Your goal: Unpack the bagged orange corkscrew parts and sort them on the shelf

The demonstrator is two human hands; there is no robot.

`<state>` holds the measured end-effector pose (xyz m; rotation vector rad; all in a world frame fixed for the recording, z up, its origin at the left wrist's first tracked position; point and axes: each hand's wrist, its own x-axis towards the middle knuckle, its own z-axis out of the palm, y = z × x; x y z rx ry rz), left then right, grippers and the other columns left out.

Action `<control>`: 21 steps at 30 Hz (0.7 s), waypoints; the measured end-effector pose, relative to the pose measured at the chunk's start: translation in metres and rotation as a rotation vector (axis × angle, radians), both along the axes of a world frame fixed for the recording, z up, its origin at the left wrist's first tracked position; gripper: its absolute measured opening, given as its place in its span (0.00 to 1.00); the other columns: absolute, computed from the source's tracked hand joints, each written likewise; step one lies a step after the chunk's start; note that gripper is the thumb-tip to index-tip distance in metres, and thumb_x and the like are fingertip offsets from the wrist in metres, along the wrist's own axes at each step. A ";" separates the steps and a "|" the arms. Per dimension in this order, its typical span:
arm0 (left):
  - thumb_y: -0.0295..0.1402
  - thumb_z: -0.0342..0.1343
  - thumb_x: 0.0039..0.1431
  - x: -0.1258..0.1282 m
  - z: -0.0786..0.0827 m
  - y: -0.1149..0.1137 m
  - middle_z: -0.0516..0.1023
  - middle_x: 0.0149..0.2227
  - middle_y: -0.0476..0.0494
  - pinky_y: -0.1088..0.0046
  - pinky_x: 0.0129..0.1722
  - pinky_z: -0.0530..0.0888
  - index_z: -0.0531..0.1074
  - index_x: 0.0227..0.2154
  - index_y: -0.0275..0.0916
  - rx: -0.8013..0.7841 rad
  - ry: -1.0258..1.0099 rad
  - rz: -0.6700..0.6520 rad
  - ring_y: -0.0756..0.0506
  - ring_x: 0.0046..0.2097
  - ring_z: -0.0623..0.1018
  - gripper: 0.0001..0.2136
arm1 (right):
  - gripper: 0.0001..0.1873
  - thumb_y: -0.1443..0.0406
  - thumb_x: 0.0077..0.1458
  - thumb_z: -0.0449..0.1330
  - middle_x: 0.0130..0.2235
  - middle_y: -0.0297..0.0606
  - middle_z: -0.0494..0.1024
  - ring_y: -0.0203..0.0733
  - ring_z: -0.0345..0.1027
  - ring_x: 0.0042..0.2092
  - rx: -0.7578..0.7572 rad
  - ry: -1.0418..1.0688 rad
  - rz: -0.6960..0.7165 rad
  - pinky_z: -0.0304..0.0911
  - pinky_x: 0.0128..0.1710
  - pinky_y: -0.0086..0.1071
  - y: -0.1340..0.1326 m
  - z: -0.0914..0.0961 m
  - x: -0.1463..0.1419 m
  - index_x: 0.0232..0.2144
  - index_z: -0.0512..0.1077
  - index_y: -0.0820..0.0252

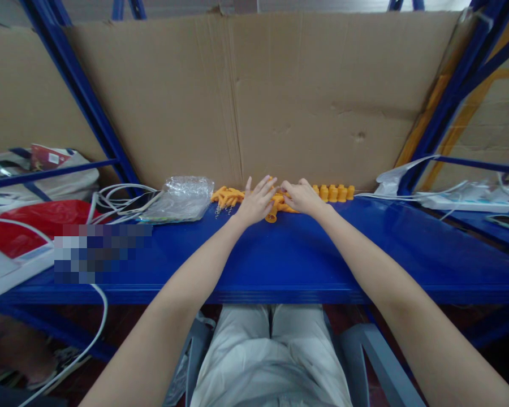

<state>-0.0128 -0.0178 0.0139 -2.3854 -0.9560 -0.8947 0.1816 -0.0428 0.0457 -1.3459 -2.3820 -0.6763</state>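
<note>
The orange parts are near the back of the blue table [280, 260], in front of the tall cardboard [322, 96]. They are all one bright orange, but not all one shape. One hollow part [271, 216] is round like a little cup, with its wide end facing the person, and it is just beside the left fingers. A flatter orange part [287, 206] lies by the right hand [300, 196]. Off to the right, a row of orange parts [334, 193] stands up side by side, each one bumpy, with a thin middle and a fatter top and bottom. On the other side is a messy heap of thin orange parts [228, 196], and small curly silver bits [220, 211] lie in front of it. Next to the heap is a shiny clear bag [178, 199]. The left hand [258, 202] is held flat, with its fingers spread over the orange parts. The right hand's fingers are bent in close, but one cannot tell if they pinch anything.
</note>
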 end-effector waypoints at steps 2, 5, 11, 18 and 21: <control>0.30 0.46 0.65 0.006 -0.001 -0.001 0.74 0.61 0.34 0.41 0.70 0.44 0.71 0.57 0.39 -0.009 0.024 -0.020 0.37 0.68 0.65 0.20 | 0.16 0.69 0.64 0.45 0.43 0.52 0.83 0.50 0.73 0.42 0.016 -0.044 0.030 0.48 0.45 0.38 -0.001 0.000 -0.003 0.50 0.66 0.66; 0.28 0.46 0.65 0.007 -0.001 0.000 0.81 0.51 0.35 0.40 0.69 0.47 0.75 0.48 0.38 -0.030 0.030 0.000 0.37 0.60 0.74 0.15 | 0.16 0.69 0.64 0.46 0.41 0.51 0.83 0.50 0.73 0.41 0.004 -0.097 0.027 0.46 0.45 0.38 -0.003 -0.001 -0.008 0.50 0.68 0.66; 0.29 0.50 0.65 -0.001 -0.001 0.003 0.82 0.42 0.39 0.41 0.65 0.55 0.75 0.39 0.40 -0.054 0.064 0.012 0.39 0.50 0.76 0.08 | 0.14 0.67 0.66 0.50 0.46 0.52 0.82 0.53 0.73 0.49 -0.052 -0.107 -0.030 0.47 0.47 0.40 -0.006 -0.004 -0.010 0.47 0.72 0.65; 0.30 0.49 0.64 0.002 0.000 0.002 0.81 0.40 0.36 0.56 0.52 0.66 0.74 0.42 0.38 -0.092 0.108 0.019 0.38 0.46 0.77 0.10 | 0.16 0.72 0.66 0.47 0.47 0.51 0.81 0.51 0.72 0.50 -0.047 -0.120 -0.066 0.48 0.45 0.40 -0.006 -0.004 -0.012 0.49 0.73 0.65; 0.30 0.49 0.64 0.002 0.002 0.002 0.81 0.40 0.34 0.60 0.47 0.67 0.74 0.43 0.36 -0.120 0.120 0.036 0.37 0.45 0.77 0.11 | 0.17 0.72 0.66 0.46 0.46 0.50 0.81 0.51 0.72 0.49 -0.029 -0.121 -0.056 0.48 0.46 0.41 -0.007 -0.002 -0.015 0.48 0.73 0.65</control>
